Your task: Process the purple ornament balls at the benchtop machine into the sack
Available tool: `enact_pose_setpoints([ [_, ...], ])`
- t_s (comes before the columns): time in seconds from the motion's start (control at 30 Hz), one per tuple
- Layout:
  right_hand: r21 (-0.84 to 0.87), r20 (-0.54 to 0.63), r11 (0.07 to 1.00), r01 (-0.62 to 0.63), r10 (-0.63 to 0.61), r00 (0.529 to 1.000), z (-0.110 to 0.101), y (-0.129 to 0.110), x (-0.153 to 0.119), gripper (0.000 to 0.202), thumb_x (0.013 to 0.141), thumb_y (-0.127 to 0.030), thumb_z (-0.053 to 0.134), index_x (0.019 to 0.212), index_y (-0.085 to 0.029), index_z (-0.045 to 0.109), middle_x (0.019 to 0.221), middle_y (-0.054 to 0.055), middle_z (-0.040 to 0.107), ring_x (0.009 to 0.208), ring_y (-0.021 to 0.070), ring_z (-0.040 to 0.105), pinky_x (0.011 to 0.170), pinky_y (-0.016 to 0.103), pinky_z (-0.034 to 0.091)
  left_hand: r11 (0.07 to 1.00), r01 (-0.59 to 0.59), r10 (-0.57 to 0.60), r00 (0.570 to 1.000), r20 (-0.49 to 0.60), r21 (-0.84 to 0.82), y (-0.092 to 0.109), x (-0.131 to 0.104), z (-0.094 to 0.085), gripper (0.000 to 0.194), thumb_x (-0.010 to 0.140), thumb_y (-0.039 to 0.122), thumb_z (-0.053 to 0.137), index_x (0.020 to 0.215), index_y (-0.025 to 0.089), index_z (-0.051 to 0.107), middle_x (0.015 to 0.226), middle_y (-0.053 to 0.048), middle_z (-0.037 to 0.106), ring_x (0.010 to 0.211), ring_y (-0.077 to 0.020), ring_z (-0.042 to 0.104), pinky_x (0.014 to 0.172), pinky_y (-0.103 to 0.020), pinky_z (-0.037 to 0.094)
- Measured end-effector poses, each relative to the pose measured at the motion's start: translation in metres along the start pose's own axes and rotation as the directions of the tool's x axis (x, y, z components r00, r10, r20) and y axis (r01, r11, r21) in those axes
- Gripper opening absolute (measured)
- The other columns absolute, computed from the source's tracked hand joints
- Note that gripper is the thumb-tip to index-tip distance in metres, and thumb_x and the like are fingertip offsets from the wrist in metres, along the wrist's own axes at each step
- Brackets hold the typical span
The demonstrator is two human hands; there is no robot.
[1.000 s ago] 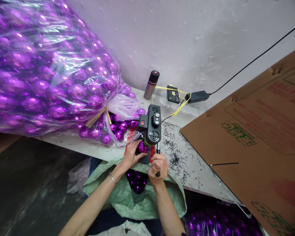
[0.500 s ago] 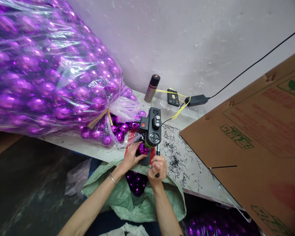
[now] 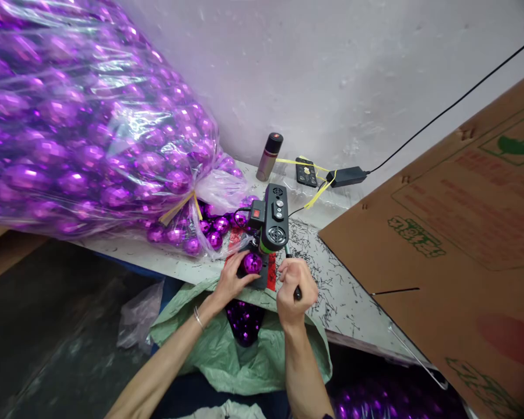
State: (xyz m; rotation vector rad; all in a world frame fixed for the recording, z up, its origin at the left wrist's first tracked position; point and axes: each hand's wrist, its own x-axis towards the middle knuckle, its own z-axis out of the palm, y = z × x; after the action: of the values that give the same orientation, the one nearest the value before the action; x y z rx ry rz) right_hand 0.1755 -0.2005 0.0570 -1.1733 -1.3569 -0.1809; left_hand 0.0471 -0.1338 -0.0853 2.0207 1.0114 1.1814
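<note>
A shiny purple bauble (image 3: 252, 263) sits between the thumb and fingers of my left hand (image 3: 232, 277), over the dark base of a small black press machine (image 3: 276, 218). My right hand (image 3: 297, 288) is wrapped round the black-gripped lever (image 3: 297, 293) at the machine's right side. Part of the lever is hidden by my fist. Below the table edge, a green woven sack (image 3: 227, 366) gapes open in front of me, with purple baubles (image 3: 244, 323) inside it.
A huge clear plastic bag (image 3: 113, 134) of purple baubles fills the left, tied with yellow strip. Behind stand a bottle (image 3: 269, 156), a phone-like black item (image 3: 306, 171) and a power adapter (image 3: 348, 176). Black scraps (image 3: 314, 267) litter the table. A cardboard box (image 3: 454, 233) leans at right.
My right hand has moved to the right with the lever, which swings outward. The bauble in my left hand has shifted slightly toward me, out from under the machine's head.
</note>
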Motion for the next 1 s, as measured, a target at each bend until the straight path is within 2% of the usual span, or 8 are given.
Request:
enact_pose_setpoints([
  [0.13,-0.012,0.003,1.000,0.004,-0.004,1.000,0.001,0.001,-0.005,0.032,0.099,-0.009,0.042,0.071,-0.022,0.049,0.067,-0.001,0.055,0.064,0.0120,0.056,0.059,0.028,0.041,0.977,-0.212,0.209,0.973,0.102,0.019,0.010,-0.056,-0.016,0.078,0.084,0.060,0.072,0.146,0.020,0.050,0.128,-0.017,0.070,0.119,-0.0314,0.068,0.102,-0.047,0.056],
  [0.27,-0.028,0.000,1.000,0.009,-0.009,1.000,0.004,0.005,-0.015,0.031,0.098,-0.009,0.042,0.071,-0.022,0.050,0.068,-0.001,0.056,0.063,0.0119,0.056,0.059,0.028,0.042,0.959,-0.268,0.242,0.946,0.216,0.095,0.013,-0.086,-0.025,0.084,0.081,0.071,0.066,0.145,0.018,0.053,0.123,-0.018,0.072,0.113,-0.0325,0.071,0.097,-0.045,0.057],
  [0.47,-0.017,0.003,0.999,0.040,-0.040,0.999,0.005,0.007,-0.015,0.032,0.097,-0.007,0.042,0.070,-0.023,0.047,0.066,-0.001,0.054,0.065,0.0132,0.058,0.061,0.028,0.044,0.860,-0.055,0.058,0.998,0.009,0.507,0.014,-0.002,-0.059,0.040,0.104,0.027,0.043,0.138,0.016,0.060,0.137,-0.019,0.065,0.131,-0.0318,0.058,0.107,-0.048,0.046],
  [0.57,-0.018,-0.001,0.999,0.040,-0.040,0.999,0.005,0.007,-0.016,0.031,0.097,-0.007,0.042,0.070,-0.023,0.047,0.066,-0.001,0.055,0.065,0.0136,0.058,0.061,0.028,0.044,0.708,0.042,-0.123,0.990,0.065,0.705,0.014,0.045,-0.078,0.044,0.096,0.019,0.050,0.138,0.010,0.060,0.138,-0.025,0.061,0.125,-0.0370,0.059,0.099,-0.050,0.048],
  [0.7,-0.021,0.007,0.999,0.025,-0.025,1.000,0.005,0.007,-0.016,0.031,0.097,-0.008,0.041,0.071,-0.023,0.047,0.068,-0.001,0.056,0.065,0.0130,0.057,0.060,0.027,0.043,0.636,0.045,-0.229,0.964,0.133,0.771,0.010,0.069,-0.089,0.050,0.091,0.020,0.060,0.140,0.009,0.058,0.135,-0.026,0.063,0.118,-0.0379,0.062,0.094,-0.049,0.049],
  [0.8,-0.022,0.010,0.999,0.047,-0.047,0.999,0.004,0.006,-0.015,0.030,0.097,-0.008,0.042,0.071,-0.023,0.048,0.069,-0.001,0.056,0.064,0.0125,0.057,0.059,0.026,0.043,0.782,0.118,-0.177,0.984,0.035,0.612,0.007,0.066,-0.093,0.052,0.089,0.027,0.066,0.138,0.012,0.060,0.133,-0.023,0.066,0.122,-0.0376,0.061,0.101,-0.050,0.047],
  [0.9,-0.023,0.020,0.998,0.061,-0.061,0.998,0.004,0.006,-0.013,0.030,0.097,-0.009,0.042,0.071,-0.023,0.049,0.068,-0.001,0.057,0.064,0.0129,0.057,0.058,0.027,0.044,0.952,0.271,-0.244,0.952,-0.184,0.144,0.009,0.054,-0.092,0.062,0.084,0.046,0.074,0.136,0.015,0.062,0.136,-0.019,0.067,0.127,-0.0346,0.061,0.107,-0.048,0.047],
  [1.0,-0.025,0.008,0.998,0.064,-0.063,0.998,0.004,0.007,-0.012,0.031,0.097,-0.010,0.041,0.070,-0.023,0.049,0.066,0.000,0.056,0.064,0.0137,0.058,0.058,0.028,0.044,0.783,0.436,-0.552,0.815,-0.176,-0.443,0.016,0.036,-0.078,0.074,0.075,0.065,0.076,0.129,0.015,0.068,0.122,-0.015,0.074,0.111,-0.0302,0.071,0.097,-0.042,0.055],
])
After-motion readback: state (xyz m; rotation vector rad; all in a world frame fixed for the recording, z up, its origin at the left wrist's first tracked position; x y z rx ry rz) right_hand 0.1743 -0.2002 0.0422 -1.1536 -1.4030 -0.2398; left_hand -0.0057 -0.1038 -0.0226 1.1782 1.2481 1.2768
